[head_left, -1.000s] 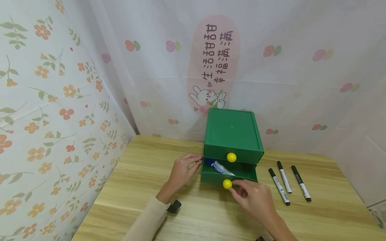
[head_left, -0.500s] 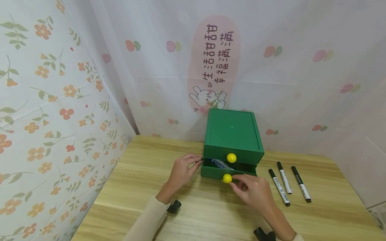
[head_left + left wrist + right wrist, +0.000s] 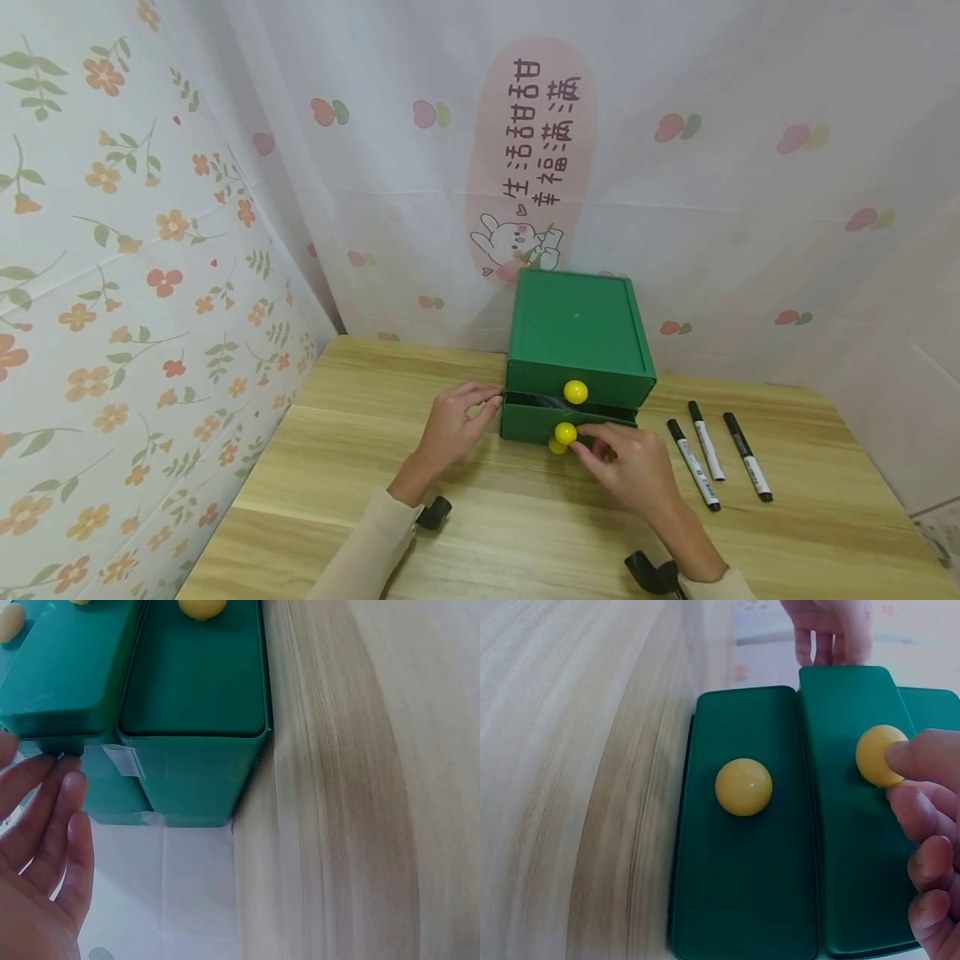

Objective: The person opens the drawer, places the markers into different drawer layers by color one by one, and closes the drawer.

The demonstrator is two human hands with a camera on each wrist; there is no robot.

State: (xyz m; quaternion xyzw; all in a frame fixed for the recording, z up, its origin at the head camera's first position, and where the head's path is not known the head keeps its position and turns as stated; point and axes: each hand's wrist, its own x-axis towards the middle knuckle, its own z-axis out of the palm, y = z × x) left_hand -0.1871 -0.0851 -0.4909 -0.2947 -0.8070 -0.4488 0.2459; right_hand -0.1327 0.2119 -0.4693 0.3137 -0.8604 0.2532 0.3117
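Note:
A green drawer cabinet (image 3: 576, 321) with yellow ball knobs stands at the back of the table. Its middle drawer (image 3: 528, 421) sticks out a little, with a dark gap above its front. My right hand (image 3: 637, 467) pinches that drawer's yellow knob (image 3: 879, 756) between thumb and fingertips. At the cabinet's left side, my left hand (image 3: 457, 429) touches the edge beside the drawer with nearly straight fingers (image 3: 56, 802). The bottom drawer's knob (image 3: 743, 787) shows below, with its front pushed in. Whatever lies in the middle drawer is mostly hidden in shadow.
Three markers (image 3: 693, 464) with black caps lie on the wooden table (image 3: 360, 417) right of the cabinet. A printed curtain (image 3: 405, 208) hangs close behind it, and a floral curtain (image 3: 135, 333) closes off the left side.
My right hand has pushed the middle drawer inward by its knob, away from me. The blue and white markers inside have slid from sight. My left hand has stayed put.

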